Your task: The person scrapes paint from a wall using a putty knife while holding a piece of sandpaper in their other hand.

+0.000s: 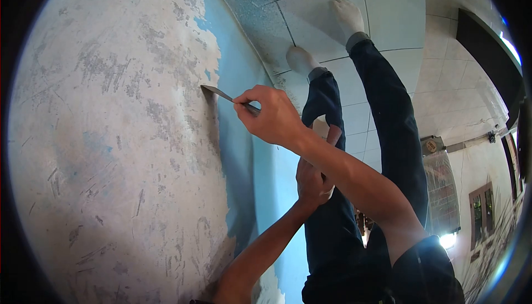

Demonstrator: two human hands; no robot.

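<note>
My right hand (271,115) is closed around a thin metal scraper (221,93). The blade's tip touches the wall (127,154) on my left, at the border between bare, scuffed plaster and blue paint (238,154). Lower down, in front of my legs, my left hand (315,181) has its fingers curled. A pale object (320,126) shows just above it, partly behind my right forearm, and I cannot make out what it is.
My legs (388,104) in dark trousers and bare feet (348,16) stand on a tiled floor (321,21), dusty along the wall's foot. Over on the right are a covered boxy object (443,182), a window (481,212) and a dark beam-like shape (490,54).
</note>
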